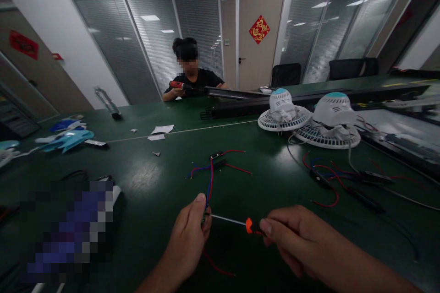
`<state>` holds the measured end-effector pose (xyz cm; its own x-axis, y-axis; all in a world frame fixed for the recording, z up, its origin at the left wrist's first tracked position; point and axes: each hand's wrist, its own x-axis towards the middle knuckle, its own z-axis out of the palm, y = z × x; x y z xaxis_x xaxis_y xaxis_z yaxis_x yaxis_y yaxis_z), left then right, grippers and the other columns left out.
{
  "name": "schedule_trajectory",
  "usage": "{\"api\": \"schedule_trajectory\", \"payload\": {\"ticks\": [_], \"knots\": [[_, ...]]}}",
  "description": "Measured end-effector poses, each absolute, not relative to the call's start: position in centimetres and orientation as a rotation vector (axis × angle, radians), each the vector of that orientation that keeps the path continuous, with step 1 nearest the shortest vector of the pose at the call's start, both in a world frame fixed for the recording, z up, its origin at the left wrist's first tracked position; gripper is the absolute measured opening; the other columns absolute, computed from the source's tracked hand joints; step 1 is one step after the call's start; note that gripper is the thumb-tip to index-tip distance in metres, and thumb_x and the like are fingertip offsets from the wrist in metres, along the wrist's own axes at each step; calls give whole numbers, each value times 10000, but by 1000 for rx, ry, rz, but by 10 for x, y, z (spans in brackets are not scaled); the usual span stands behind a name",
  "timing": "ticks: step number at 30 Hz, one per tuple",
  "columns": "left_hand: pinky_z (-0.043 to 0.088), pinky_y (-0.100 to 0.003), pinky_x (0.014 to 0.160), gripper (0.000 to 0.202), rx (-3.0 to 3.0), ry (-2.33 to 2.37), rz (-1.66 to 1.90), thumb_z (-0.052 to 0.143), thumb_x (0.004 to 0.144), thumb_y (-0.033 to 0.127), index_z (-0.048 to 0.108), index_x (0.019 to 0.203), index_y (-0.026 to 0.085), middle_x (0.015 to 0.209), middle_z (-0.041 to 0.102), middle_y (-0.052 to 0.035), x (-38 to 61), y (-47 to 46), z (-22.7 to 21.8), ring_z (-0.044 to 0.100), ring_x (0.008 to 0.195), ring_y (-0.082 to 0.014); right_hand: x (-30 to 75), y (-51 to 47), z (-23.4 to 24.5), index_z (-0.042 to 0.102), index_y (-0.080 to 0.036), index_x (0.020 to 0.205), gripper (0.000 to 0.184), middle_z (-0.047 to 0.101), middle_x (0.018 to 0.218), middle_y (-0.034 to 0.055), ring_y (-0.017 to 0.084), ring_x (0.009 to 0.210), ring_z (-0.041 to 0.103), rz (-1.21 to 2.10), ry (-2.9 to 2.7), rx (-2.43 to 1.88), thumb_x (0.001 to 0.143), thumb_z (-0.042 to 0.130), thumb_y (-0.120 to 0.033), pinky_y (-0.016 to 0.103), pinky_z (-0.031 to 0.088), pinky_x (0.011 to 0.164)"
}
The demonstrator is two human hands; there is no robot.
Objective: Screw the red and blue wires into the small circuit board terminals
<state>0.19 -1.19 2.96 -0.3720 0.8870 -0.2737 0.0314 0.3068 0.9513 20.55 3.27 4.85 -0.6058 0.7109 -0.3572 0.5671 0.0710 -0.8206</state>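
Note:
My left hand point(190, 233) pinches a small dark part with red and blue wires point(209, 178) attached, low in the middle of the head view. The wires run up the green table to a small black module point(218, 162). My right hand point(292, 236) grips a screwdriver point(248, 225) with an orange and black handle. Its thin metal shaft points left, with the tip at the part in my left fingers.
Two white fans point(283, 110) point(332, 121) lie face down at the back right, with loose wires point(326, 176) trailing from them. A long black bar point(261, 104) crosses the green table point(158, 183). Paper scraps point(162, 130) lie mid-left, blue items point(67, 139) far left. A person point(192, 75) sits opposite holding a red tool.

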Motion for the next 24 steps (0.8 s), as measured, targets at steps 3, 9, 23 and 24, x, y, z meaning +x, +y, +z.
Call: {"api": "schedule_trajectory", "payload": {"ticks": [3,9,23,24], "knots": [[314,-242,433,595,834,1651,1187,463,618,804,454,532,216,433,369,63,1,-11,30,336,394,-99,206,33,48,571,-180,690,440,469,489,-43,60,422,380,1536,-2203,-1311,942,392,-494,180,266,402],[310,-241,430,600,842,1636,1180,454,628,808,450,527,217,434,359,68,0,-11,29,335,392,-97,205,33,51,597,-178,754,376,509,523,-42,56,420,403,1548,-2184,-1299,928,430,-466,183,267,402],[303,-240,417,585,884,1612,1200,441,700,773,423,511,219,429,349,66,-2,-10,22,330,391,-96,202,29,46,544,-190,1211,419,480,603,-44,99,493,483,1489,-1961,-1383,952,346,-454,218,315,442],[300,-239,415,583,877,1617,1197,441,699,771,423,514,219,431,350,67,-2,-10,22,329,391,-95,202,28,46,540,-188,1224,423,459,583,-52,97,484,458,1475,-1978,-1368,947,363,-455,219,305,440]]}}
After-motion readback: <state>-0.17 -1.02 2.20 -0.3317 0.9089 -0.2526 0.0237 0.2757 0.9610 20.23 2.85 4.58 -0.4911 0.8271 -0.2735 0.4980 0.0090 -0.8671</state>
